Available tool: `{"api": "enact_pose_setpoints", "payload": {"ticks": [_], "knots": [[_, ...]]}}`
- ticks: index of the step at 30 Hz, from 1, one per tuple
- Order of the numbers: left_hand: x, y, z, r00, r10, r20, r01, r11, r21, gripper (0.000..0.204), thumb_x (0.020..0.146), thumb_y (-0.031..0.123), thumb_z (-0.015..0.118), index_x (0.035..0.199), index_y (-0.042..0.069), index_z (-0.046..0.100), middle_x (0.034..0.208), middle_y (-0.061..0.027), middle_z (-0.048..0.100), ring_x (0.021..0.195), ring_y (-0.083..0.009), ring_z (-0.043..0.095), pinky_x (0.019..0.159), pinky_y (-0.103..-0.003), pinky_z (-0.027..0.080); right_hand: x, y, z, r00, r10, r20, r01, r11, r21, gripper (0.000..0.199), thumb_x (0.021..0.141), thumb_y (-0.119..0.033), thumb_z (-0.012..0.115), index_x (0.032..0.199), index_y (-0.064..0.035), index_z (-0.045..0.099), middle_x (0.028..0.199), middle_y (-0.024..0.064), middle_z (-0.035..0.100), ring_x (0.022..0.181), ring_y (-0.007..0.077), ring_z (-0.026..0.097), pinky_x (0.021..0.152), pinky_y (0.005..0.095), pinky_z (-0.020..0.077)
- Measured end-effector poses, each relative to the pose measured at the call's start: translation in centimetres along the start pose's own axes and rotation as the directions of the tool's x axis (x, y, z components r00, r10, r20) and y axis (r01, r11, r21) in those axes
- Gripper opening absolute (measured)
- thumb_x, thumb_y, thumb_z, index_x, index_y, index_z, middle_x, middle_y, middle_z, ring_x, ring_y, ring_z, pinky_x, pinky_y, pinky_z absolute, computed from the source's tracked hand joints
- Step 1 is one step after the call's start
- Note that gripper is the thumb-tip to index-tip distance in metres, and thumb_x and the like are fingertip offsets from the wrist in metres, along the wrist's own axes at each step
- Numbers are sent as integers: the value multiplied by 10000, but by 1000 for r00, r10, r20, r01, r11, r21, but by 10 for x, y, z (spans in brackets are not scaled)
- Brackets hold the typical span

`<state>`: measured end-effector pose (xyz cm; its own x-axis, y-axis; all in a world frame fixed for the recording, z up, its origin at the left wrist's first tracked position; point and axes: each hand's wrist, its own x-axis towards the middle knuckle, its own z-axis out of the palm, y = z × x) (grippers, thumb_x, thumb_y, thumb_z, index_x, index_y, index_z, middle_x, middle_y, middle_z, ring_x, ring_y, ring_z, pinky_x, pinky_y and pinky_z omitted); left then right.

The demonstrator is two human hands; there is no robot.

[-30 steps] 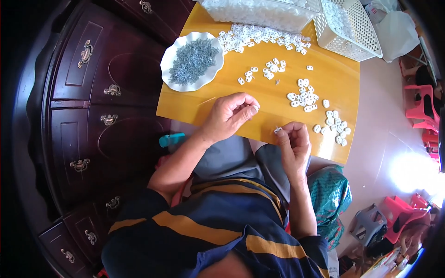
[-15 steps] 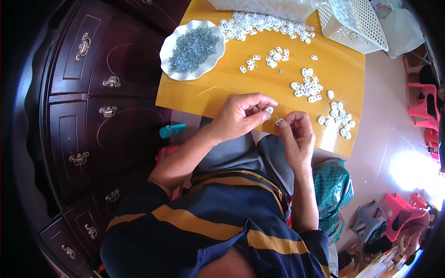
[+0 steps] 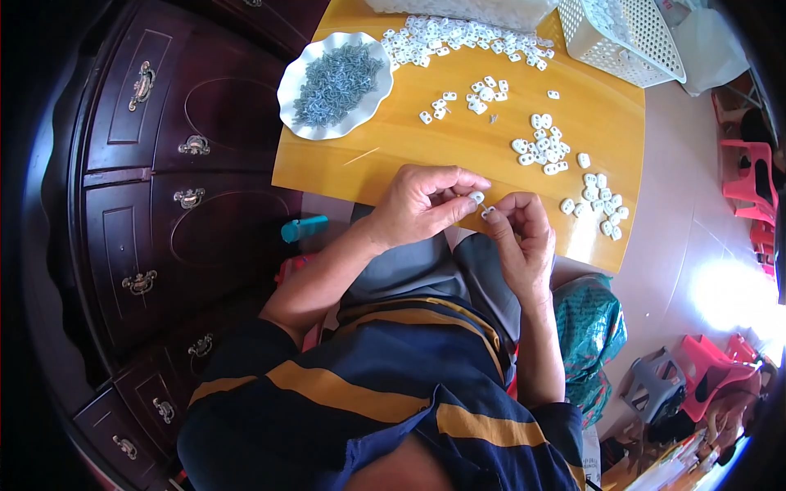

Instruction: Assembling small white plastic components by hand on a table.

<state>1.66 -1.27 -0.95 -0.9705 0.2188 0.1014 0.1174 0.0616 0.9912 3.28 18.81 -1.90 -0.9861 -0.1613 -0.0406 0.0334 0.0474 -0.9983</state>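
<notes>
Above the near edge of the table, my left hand pinches a small white plastic piece between thumb and fingertips. My right hand, just to its right, grips another small white plastic piece with a thin metal screw standing out of it toward the left one. The two pieces nearly meet; whether they touch is too small to tell. On the table beyond lie similar white two-hole pieces in loose groups, the closest being a cluster past my right hand.
At the far left of the table, a white scalloped plate holds a heap of grey screws. Many white pieces spread along the back, beside a clear bag and a white perforated basket. Dark wooden drawers stand on the left.
My right hand has moved slightly up and left, bringing its white piece and screw closer to the piece in my left hand. The left hand has barely moved.
</notes>
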Motion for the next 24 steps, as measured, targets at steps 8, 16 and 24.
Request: {"api": "enact_pose_setpoints", "payload": {"ticks": [8, 16, 24], "knots": [[-1, -3, -1, 999, -21, 31, 20, 999, 29, 230, 891, -35, 744, 1114, 20, 723, 859, -23, 728, 733, -46, 651, 653, -227, 546, 0, -2, 2, 1000, -14, 6, 14, 1000, -23, 116, 956, -18, 694, 1009, -7, 592, 774, 8, 650, 682, 51, 596, 636, 225, 494], [2, -2, -5, 996, 3, 87, -7, 999, 44, 227, 895, -4, 766, 1117, 20, 722, 869, -33, 737, 767, -65, 677, 683, -240, 566, 1, -1, 0, 999, -30, 20, 31, 999, -29, 110, 954, -7, 682, 1008, -5, 586, 774, 14, 651, 676, 53, 603, 631, 227, 498], [1, -3, -7, 995, -2, 97, -4, 998, 59, 230, 893, 15, 777, 1118, 23, 730, 880, -35, 742, 778, -69, 682, 699, -246, 570, 1, -8, 0, 999, -18, 45, 19, 999, -31, 105, 960, -8, 668, 1015, 4, 580, 795, 18, 659, 710, 53, 620, 648, 222, 506]]}}
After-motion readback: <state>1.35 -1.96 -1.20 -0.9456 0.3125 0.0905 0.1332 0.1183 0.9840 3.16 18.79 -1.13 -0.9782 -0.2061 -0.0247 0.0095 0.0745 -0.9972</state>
